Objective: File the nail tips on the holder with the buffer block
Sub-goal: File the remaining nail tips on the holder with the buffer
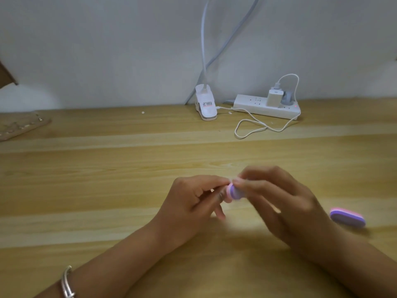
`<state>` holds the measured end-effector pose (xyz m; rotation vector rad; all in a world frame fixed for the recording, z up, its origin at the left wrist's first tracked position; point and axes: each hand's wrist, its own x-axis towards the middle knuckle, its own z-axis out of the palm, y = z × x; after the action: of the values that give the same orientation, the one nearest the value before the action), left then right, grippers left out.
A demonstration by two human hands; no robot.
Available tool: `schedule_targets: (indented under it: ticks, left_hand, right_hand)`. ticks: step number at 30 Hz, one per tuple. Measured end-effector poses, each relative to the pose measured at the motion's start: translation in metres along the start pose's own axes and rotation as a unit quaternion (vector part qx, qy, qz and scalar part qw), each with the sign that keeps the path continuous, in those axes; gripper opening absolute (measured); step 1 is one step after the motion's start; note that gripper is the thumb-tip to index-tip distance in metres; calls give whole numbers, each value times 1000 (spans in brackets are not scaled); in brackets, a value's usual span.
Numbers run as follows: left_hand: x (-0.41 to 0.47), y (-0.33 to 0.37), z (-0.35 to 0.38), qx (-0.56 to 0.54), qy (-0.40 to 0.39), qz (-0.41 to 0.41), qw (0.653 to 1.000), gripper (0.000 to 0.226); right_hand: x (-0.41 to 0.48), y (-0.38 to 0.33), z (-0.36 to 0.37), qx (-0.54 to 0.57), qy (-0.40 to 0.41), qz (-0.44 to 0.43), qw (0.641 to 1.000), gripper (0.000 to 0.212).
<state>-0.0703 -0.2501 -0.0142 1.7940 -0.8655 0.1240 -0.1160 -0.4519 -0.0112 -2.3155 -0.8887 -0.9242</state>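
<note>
My right hand (277, 203) pinches a small pink-and-purple buffer block (233, 192) between thumb and fingertips, just above the wooden table (107, 168). My left hand (191, 201) meets it from the left, its thumb and fingers curled round something small that touches the block; that thing is blurred and mostly hidden, so I cannot tell what it is. A second purple-and-pink buffer block (347, 217) lies on the table to the right of my right hand.
At the back against the wall stand a white clip lamp base (206, 104) and a white power strip (266, 107) with a charger and a looped white cable (251, 127). A flat board with small pieces (19, 125) lies at the far left edge.
</note>
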Motion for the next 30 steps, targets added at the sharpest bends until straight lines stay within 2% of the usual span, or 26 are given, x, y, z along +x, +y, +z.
schedule_targets:
  ticks: [3, 7, 11, 14, 16, 20, 24, 27, 30]
  left_hand:
    - [0, 0, 0, -13, -4, 0, 1000, 19]
    - [0, 0, 1, -42, -17, -26, 999, 19]
    - [0, 0, 0, -61, -33, -17, 997, 23]
    - [-1, 2, -2, -106, -42, -73, 991, 23]
    - [-1, 4, -3, -140, -58, -90, 984, 22]
    - [1, 6, -4, -167, -80, -84, 979, 24]
    - [1, 4, -5, -163, -83, -95, 978, 26]
    - [1, 5, -5, -164, -96, -75, 979, 27]
    - [1, 4, -5, -174, -94, -97, 975, 28]
  right_hand:
    - [-1, -2, 4, 4, -12, -34, 999, 25]
    - [-1, 5, 1, 4, 18, 17, 1000, 20]
    - [-3, -4, 8, 19, 11, -16, 1000, 22]
    - [1, 12, -1, -13, 40, 39, 998, 13]
    - [1, 10, -4, 0, 65, 55, 996, 15]
    - [-3, -4, 3, 29, 40, -15, 999, 19]
    - [-1, 5, 2, -11, 55, 14, 998, 16]
    - [-5, -5, 8, 10, 45, -14, 999, 21]
    - [-3, 1, 5, -21, 42, -6, 999, 21]
